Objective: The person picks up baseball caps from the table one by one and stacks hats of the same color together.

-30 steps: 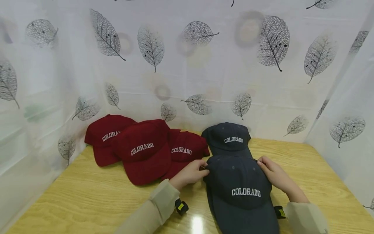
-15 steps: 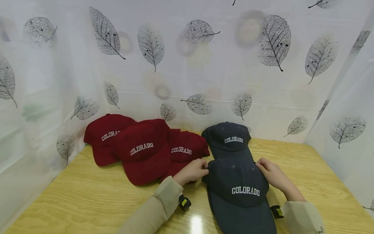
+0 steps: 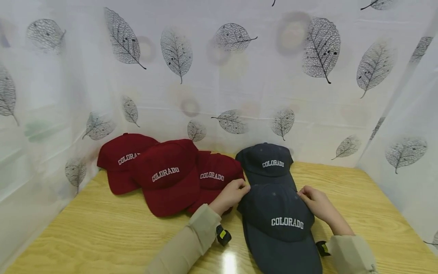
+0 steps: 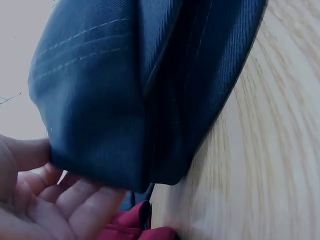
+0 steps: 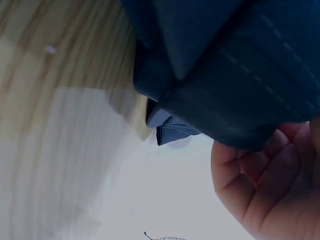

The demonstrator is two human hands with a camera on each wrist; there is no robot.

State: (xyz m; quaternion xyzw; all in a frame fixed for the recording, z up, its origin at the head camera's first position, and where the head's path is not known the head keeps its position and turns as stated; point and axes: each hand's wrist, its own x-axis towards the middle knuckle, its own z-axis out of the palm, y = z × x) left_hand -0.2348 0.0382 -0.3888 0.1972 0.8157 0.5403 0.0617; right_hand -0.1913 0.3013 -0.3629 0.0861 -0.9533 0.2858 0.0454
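A navy baseball cap [image 3: 280, 213] lettered COLORADO lies at the front right in the head view, brim toward me. A second dark layer shows under its left side. My left hand [image 3: 232, 195] pinches the back left of the crown; in the left wrist view, the thumb [image 4: 30, 152] meets the cloth edge and the fingers lie below it. On the other side, my right hand [image 3: 316, 203] pinches the back right of the crown, its fingers [image 5: 235, 185] curled at the edge in the right wrist view. Another navy cap [image 3: 265, 158] lies just behind, its brim partly covered.
Three dark red COLORADO caps overlap at the left: a rear one [image 3: 119, 148], a front one [image 3: 167, 190] and a right one [image 3: 219, 167], close to my left hand. The wooden table [image 3: 102, 236] ends at a leaf-print curtain [image 3: 219, 87].
My left hand has slid up and right along the back edge of the front navy cap. That cap and my right hand have shifted slightly left. The other caps stay put.
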